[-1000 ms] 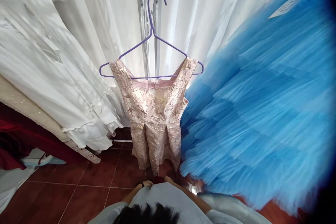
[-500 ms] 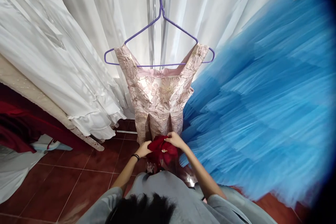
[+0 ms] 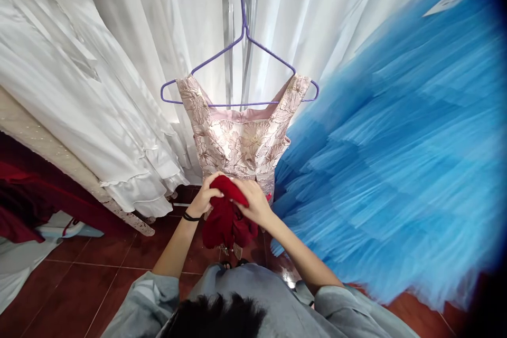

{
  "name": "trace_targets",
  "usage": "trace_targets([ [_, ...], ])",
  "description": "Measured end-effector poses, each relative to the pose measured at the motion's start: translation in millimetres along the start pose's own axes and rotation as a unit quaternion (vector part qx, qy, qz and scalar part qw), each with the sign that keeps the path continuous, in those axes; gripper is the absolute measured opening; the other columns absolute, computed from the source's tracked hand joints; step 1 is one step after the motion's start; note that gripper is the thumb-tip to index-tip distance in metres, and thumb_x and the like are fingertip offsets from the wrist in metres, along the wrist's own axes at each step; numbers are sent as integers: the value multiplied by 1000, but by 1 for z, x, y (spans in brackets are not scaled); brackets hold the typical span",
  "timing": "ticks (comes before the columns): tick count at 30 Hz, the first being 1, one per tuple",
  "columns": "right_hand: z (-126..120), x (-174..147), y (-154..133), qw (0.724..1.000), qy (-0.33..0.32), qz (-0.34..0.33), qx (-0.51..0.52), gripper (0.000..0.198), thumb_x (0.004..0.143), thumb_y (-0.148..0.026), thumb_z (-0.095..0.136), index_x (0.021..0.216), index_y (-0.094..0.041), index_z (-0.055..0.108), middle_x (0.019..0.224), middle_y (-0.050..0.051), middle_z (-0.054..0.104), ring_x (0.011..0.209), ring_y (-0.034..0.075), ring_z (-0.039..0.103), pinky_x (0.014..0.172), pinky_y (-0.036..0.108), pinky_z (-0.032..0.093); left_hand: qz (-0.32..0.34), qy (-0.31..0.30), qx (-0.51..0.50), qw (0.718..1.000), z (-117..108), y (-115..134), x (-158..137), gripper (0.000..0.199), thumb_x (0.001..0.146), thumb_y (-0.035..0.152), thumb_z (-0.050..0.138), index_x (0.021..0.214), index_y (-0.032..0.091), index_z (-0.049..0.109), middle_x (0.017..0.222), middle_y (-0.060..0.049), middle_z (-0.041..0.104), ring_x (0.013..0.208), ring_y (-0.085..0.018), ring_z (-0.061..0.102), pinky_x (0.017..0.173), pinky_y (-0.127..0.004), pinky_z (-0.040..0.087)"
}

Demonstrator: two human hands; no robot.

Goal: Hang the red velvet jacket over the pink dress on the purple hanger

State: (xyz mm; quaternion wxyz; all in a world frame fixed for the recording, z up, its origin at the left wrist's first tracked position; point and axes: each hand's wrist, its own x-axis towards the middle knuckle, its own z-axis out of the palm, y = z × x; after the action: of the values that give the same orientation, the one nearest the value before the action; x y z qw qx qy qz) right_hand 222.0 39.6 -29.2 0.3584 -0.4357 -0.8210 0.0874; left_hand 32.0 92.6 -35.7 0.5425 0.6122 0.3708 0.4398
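A dark red fabric flower (image 3: 230, 224) is gripped between my hands in front of the dress's lower part. My left hand (image 3: 205, 196) has its fingers and thumb closed on the flower's upper left edge; a black band circles that wrist. On the other side, my right hand (image 3: 253, 202) grips the upper right edge, its fingertips partly covered by red cloth. Just behind is a sleeveless pink-gold brocade dress (image 3: 242, 145) with a floral pattern, hanging by its straps from a purple hanger (image 3: 222, 54). My hands and the flower hide part of its skirt.
A layered blue tulle gown (image 3: 396, 158) fills the right side. White garments (image 3: 99, 105) hang at the left, beside a beige beaded cloth (image 3: 47, 142) and dark red fabric (image 3: 24, 190). A metal pole (image 3: 228, 26) stands behind the hanger. Red tiles (image 3: 79, 285) cover the floor.
Both hands have risen towards the dress's waist with the flower. The flower has been turned and folded over, so its beaded centre no longer shows. More of the hanger's hook is visible.
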Motion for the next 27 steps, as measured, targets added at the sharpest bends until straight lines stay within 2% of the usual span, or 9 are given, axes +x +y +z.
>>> trace_targets([
  [2,-5,14,3,995,65,62,34,37,91,-31,53,125,-22,63,112,12,73,99,27,67,88,43,53,35,90,40,994,10,-6,-8,33,72,33,62,104,25,62,94,-7,65,97,-27,64,91,-44,52],
  [5,-28,36,0,977,157,105,97,21,87,-30,56,101,-21,68,94,6,74,81,22,68,76,34,54,80,197,157,964,37,-44,-39,34,80,42,62,111,29,57,110,-12,61,119,-34,55,110,-54,39],
  [7,-44,47,-10,965,197,106,141,15,84,-30,59,93,-21,67,84,2,72,71,18,65,69,30,52,78,143,195,967,56,-77,-58,33,83,44,61,113,32,56,116,-16,58,122,-35,54,109,-54,40],
  [10,-62,55,-29,957,207,90,182,12,82,-30,64,90,-21,67,79,-1,70,68,15,62,65,27,50,114,167,223,954,71,-112,-68,38,95,46,45,129,30,49,128,-20,53,125,-35,53,106,-54,44],
  [15,-90,49,-52,953,231,61,185,9,81,-27,69,86,-21,68,76,-3,69,65,12,59,62,24,47,278,215,361,864,59,-136,-55,43,101,29,35,141,16,47,132,-20,54,127,-29,55,104,-51,49],
  [19,-115,38,-64,955,248,79,141,14,79,-28,73,74,-20,63,63,-5,61,55,10,50,54,23,41,226,239,484,811,50,-157,-52,47,98,26,43,142,10,48,138,-25,53,132,-34,52,106,-55,46],
  [23,-125,31,-78,963,228,81,116,17,79,-26,73,70,-19,60,58,-7,56,50,8,44,49,22,35,159,301,475,812,58,-155,-41,62,92,37,55,140,-1,45,142,-35,46,141,-45,40,110,-70,34],
  [25,-124,32,-83,967,215,77,117,16,80,-26,72,71,-19,61,58,-7,57,50,7,45,48,22,34,154,304,436,833,60,-140,-35,61,88,35,59,137,1,48,143,-33,48,141,-44,40,113,-72,29],
  [27,-124,34,-83,967,216,81,105,18,80,-29,72,70,-19,61,58,-6,57,51,8,45,48,22,35,171,253,382,872,57,-122,-33,48,88,25,54,134,8,54,139,-25,56,136,-36,50,116,-64,33],
])
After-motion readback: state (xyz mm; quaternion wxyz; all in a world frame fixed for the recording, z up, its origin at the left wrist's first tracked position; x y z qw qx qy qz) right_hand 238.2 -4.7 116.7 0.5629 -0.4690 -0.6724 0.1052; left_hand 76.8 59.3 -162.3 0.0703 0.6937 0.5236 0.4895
